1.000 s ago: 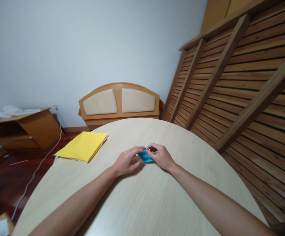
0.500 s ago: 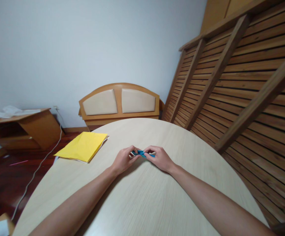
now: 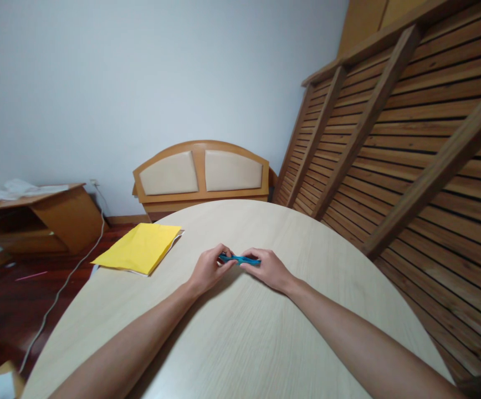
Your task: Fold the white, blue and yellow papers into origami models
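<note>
The blue paper [image 3: 239,260] is tipped now, no longer showing me the broad face of a second ago. It looks like a slim, folded strip, its ends hidden by my fingers. My left hand [image 3: 208,270] and right hand [image 3: 270,270] each pinch an end, over the middle of the pale table [image 3: 240,338]. Beyond my left hand lies yellow paper [image 3: 141,247]; farther off stands a headboard [image 3: 201,173].

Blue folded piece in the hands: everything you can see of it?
The blue folded piece looks like creased paper, seen nearly edge-on as a narrow strip running left to right. The left hand pinches its left end, the right hand its right end, both ends partly hidden. It is over the pale tabletop; whether it touches is unclear.
</note>
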`<state>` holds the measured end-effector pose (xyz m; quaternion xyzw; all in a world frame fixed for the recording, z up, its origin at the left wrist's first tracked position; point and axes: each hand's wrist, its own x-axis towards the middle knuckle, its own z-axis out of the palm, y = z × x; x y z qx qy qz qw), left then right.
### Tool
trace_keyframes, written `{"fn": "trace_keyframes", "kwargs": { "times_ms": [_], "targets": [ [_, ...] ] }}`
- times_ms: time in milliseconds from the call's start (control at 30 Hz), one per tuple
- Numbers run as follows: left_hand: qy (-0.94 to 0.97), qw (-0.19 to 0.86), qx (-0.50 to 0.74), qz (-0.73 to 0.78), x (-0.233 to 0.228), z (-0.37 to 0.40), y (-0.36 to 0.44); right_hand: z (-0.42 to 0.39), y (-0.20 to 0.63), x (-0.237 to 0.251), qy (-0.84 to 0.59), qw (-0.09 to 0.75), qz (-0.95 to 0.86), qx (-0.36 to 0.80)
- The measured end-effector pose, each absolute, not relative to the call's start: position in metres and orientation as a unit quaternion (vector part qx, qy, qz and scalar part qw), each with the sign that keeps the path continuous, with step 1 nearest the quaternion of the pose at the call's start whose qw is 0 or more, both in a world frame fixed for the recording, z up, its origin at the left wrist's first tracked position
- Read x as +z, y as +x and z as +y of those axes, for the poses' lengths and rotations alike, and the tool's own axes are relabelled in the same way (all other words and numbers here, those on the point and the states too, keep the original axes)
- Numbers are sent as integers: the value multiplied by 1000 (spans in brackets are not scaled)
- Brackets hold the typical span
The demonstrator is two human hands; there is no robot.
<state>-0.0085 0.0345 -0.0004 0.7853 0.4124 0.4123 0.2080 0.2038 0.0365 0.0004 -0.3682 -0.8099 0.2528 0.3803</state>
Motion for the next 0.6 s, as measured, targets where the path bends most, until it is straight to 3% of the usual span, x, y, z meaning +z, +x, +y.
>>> {"fn": "trace_keyframes", "kwargs": {
  "times_ms": [167, 367, 600],
  "targets": [
    [793, 179, 386, 436, 2, 34, -8, 39, 205, 2, -377, 372, -819, 221],
    [850, 74, 277, 443, 7, 29, -7, 36, 204, 5, -386, 338, -845, 150],
    [856, 48, 246, 452, 5, 28, -5, 34, 204, 8, -370, 323, -865, 104]
  ]
}}
